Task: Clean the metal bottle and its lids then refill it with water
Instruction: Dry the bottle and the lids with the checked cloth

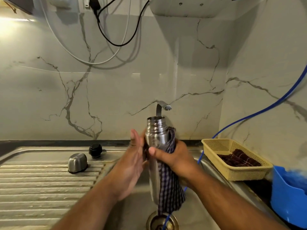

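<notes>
While the metal bottle [156, 138] is held upright over the sink basin [191, 213] with its mouth open and no lid on, the right hand [172, 156] has its grip closed round the middle of it. The thumb lies across the front, and the fingers curl behind over a blue checked cloth [169, 185] bunched against the bottle's right side. The cloth hangs down past the bottom of the bottle toward the drain [162, 221].

The left hand [132, 163] isn't gripping anything. Its fingers are straight and the palm is flat up against the bottle's left side.

Both lids are off to the left on the ribbed steel drainboard [41, 188]. The steel cup-style cap [77, 162] sits mouth down, and the black stopper [95, 151] is just behind it to the right, near it but not touching.

The tap spout [162, 107] sticks out of the marble wall right behind the bottle's mouth. On the right, a yellow plastic basket [232, 173] sits on the table edge with a dark cloth [239, 158] in it. A blue hose [265, 110] runs down along the wall and into the basin, and there's a blue tub [287, 196] at the far right.
</notes>
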A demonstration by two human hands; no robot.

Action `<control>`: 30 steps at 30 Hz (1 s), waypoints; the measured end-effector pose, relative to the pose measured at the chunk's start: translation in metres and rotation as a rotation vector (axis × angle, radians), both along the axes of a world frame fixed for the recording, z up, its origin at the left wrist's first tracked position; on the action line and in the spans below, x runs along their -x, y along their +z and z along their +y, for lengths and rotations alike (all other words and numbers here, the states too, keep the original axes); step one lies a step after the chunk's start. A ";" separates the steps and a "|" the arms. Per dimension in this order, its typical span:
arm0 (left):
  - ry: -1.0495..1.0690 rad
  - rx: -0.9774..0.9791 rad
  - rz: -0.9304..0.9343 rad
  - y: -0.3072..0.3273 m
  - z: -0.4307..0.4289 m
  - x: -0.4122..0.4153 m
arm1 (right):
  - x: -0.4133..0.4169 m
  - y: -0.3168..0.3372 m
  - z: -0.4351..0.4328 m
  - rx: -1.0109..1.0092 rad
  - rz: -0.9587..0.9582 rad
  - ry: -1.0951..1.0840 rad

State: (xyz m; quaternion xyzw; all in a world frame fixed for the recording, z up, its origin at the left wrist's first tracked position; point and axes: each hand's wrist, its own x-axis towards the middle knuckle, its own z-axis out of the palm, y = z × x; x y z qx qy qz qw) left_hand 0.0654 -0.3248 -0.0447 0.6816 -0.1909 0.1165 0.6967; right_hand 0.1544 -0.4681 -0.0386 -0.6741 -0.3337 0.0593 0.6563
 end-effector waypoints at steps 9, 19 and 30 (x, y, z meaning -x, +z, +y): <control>-0.019 -0.248 0.442 -0.024 -0.008 -0.007 | -0.011 0.003 -0.011 -0.306 0.434 0.039; 0.468 -0.945 0.431 -0.014 -0.006 -0.004 | -0.034 0.027 -0.041 -0.369 0.329 -0.142; -0.100 -0.489 0.645 -0.015 0.016 0.003 | -0.044 0.013 -0.047 -0.476 0.433 0.228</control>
